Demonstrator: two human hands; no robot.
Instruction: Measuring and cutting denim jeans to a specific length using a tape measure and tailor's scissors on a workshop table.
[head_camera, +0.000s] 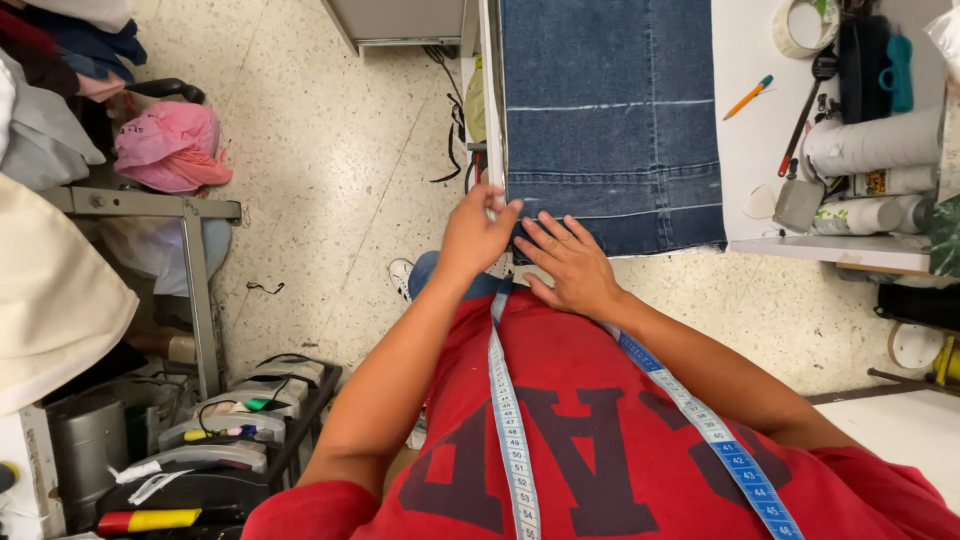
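A piece of blue denim (610, 110) with white chalk lines lies flat on a white table (760, 140), its hem at the near edge. My left hand (478, 232) grips the denim's near left corner at the table edge. My right hand (568, 262) rests flat, fingers spread, on the hem just right of it. A light blue measuring tape (512, 430) hangs around my neck over my red shirt.
On the table's right side lie an orange pen (748, 97), a tape roll (805, 25), scissors (810, 100), teal-handled shears (897, 60) and white rolls (870, 145). Left stands a metal rack (190, 260) with a pink cloth (170, 145); irons (215, 440) sit on a low shelf.
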